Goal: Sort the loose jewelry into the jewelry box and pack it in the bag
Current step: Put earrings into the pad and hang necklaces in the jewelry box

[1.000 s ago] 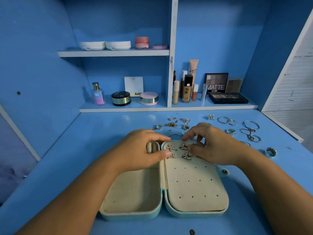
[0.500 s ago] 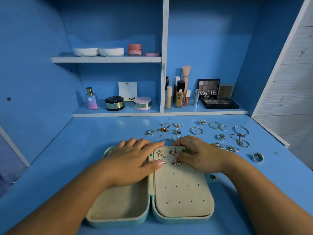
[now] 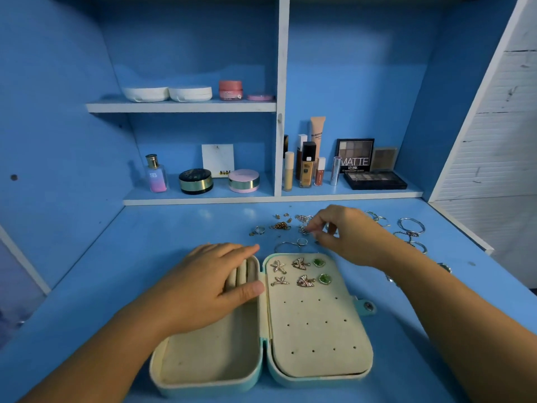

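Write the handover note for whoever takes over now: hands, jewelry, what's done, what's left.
Left hand: open, resting flat on the box's left half, over the ring rolls.
Right hand: fingertips at a small piece in the loose jewelry behind the box; grip unclear.
Done: box open on the desk, six earrings pinned in its right half.
Left: loose jewelry and bangles lie on the desk; box them, then close the box and pack it.

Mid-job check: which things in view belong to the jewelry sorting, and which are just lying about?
Job: jewelry box; earrings pinned in it; loose jewelry; bangles; left hand on the box; right hand pinching a loose piece.
Lying about: perfume; compacts; foundation; palette; jar.
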### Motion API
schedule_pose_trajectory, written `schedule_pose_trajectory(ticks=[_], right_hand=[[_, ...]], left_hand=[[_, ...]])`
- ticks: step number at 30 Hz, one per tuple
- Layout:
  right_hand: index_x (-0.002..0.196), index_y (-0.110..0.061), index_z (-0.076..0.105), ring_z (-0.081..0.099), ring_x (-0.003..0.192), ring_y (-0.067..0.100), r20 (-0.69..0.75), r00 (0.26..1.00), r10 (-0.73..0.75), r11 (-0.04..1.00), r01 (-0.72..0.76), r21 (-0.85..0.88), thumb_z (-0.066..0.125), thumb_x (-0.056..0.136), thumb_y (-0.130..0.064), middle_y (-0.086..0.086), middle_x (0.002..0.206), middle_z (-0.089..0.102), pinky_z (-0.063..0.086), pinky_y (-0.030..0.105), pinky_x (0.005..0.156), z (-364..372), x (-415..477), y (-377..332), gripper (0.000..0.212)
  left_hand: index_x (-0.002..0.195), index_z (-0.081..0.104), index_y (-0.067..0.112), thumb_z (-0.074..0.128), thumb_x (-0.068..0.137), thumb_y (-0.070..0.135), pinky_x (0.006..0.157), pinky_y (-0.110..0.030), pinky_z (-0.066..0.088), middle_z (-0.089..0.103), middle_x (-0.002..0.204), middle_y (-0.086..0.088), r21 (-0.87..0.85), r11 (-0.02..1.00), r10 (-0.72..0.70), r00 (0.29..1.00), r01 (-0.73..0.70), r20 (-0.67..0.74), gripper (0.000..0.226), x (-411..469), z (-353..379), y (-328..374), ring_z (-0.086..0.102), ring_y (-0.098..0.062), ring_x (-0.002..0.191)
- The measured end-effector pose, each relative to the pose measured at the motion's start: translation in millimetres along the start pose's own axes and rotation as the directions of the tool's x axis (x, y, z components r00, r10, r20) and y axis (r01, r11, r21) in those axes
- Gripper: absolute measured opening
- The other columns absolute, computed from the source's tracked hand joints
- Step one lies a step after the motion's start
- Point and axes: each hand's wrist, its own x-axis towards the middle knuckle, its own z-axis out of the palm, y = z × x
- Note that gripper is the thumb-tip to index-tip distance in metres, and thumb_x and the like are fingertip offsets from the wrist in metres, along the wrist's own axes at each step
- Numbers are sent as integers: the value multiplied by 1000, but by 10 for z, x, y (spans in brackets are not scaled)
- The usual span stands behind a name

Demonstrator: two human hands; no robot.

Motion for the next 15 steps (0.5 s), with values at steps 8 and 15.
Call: schedule_pose_trajectory(ticks=[8, 15], right_hand=[[113, -24, 68, 52, 106, 16, 183, 973, -138, 947, 184, -264, 59, 92, -26, 0, 108, 62, 44, 34, 93, 218, 529, -234, 23], [114, -20, 68, 56, 105, 16, 295, 945, -143, 882, 257, -395, 55, 94, -26, -2, 111, 63, 46, 33, 91, 234, 657, -303, 24]], left_hand=[[151, 18, 43, 7, 75, 87, 117, -27, 19, 30, 151, 24, -7, 1000, 16, 999, -16, -36, 89, 6, 84, -68, 27, 0, 138], [150, 18, 43, 7, 75, 86, 116, -28, 21, 32, 148, 25, -6, 1000, 21, 998, -21, -52, 88, 13, 103, -76, 28, 1, 136]])
